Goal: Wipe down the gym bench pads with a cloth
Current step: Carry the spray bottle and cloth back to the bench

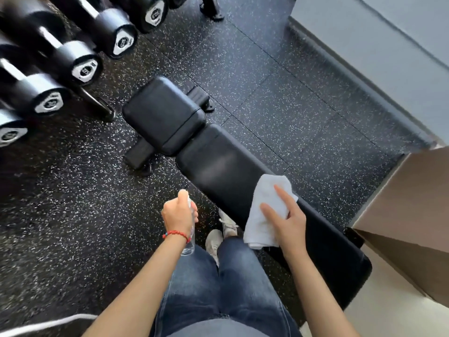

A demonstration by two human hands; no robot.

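the right hand [289, 222] is pressing a soft, limp white towel [264, 210] flat-fingered onto the long back pad [218, 166], while the left hand [178, 215] is gripping a clear spray bottle [190, 244].

A black bench runs across the speckled rubber floor [279, 76] from ten o'clock to four o'clock; its square seat pad [164, 115] lies at the ten o'clock end, just beside the long back pad [218, 166]; a folded white cloth [264, 210] lies on the long pad near its middle; the bench's black feet [138, 154] rest on the floor; a dumbbell rack's foot [102, 108] stands at nine o'clock of the seat pad.
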